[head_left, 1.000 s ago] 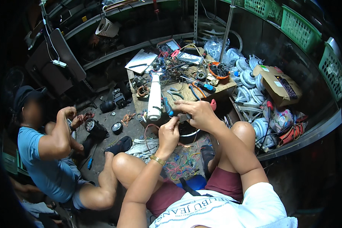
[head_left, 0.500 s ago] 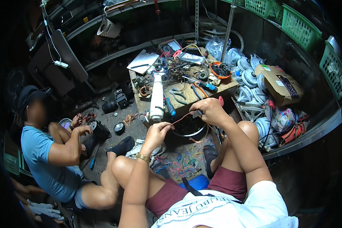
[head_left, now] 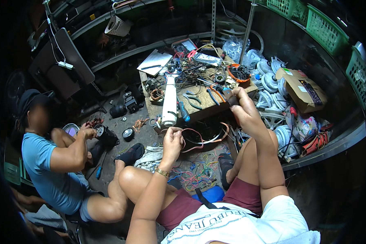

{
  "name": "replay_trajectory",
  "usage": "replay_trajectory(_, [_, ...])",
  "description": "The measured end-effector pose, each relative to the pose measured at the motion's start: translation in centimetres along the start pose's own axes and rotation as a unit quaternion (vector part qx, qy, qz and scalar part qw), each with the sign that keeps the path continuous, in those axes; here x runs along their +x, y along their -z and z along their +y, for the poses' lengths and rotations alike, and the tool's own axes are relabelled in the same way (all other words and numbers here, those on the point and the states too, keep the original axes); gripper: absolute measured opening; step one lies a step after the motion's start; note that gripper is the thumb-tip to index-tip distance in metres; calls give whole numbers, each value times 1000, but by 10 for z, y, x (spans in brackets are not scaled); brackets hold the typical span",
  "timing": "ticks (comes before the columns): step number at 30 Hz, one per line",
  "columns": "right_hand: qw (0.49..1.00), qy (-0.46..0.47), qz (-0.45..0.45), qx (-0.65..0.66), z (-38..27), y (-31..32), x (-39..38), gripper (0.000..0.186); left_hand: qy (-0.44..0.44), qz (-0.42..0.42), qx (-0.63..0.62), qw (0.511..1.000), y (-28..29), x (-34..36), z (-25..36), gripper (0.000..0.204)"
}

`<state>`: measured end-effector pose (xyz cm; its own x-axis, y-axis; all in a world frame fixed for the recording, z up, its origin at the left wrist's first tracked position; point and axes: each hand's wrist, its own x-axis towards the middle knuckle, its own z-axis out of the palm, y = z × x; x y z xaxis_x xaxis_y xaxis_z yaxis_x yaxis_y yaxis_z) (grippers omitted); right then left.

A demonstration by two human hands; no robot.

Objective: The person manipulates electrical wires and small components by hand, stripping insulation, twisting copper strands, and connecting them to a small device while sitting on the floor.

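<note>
My left hand (head_left: pixel 173 143) is closed in a pinch on a reddish wire (head_left: pixel 202 140), which loops out beside it above the floor. My right hand (head_left: pixel 246 113) is raised near the front right corner of the low wooden table (head_left: pixel 199 112). Its fingers are closed on a small flat dark piece (head_left: pixel 230 98), perhaps a blade; its kind is not clear. On the table lie pliers with dark green handles (head_left: pixel 192 101), orange-handled pliers (head_left: pixel 214 96) and a blue screwdriver (head_left: pixel 184 112). A long white tube-like part (head_left: pixel 169 99) rests at the table's front left.
Tangled wires (head_left: pixel 191 73) and an orange bowl (head_left: pixel 240 74) cover the table's back. Right of it are grey plastic fan parts (head_left: pixel 268 81) and a cardboard box (head_left: pixel 301 89). Coloured wire scraps (head_left: pixel 197 173) lie between my feet. At left, a person (head_left: pixel 55 162) handles a dark motor-like part (head_left: pixel 105 136).
My right hand has moved up and right, away from my left hand, with the dark piece. The wire, stretched between both hands before, now hangs in a loop from my left hand.
</note>
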<state>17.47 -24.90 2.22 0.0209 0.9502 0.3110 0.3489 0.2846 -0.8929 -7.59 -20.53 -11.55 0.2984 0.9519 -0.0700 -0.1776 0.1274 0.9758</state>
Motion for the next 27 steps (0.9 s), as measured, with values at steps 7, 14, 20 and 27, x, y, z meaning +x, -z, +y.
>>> replay_trajectory(7, [789,-224,-212,531,8,-101,-44,24,-48,44,-187,980,-23,-3,13,22])
replay_trajectory(14, [828,-285,75,478,50,-100,-16,16,-83,-39,-144,985,-28,-15,14,22])
replay_trajectory(20, [974,-28,182,134,77,-107,-6,7,3,-26,-35,999,-37,-19,13,16])
replay_trajectory(27, [989,-133,33,-51,116,-93,11,14,-59,-20,124,990,-38,-19,-5,11])
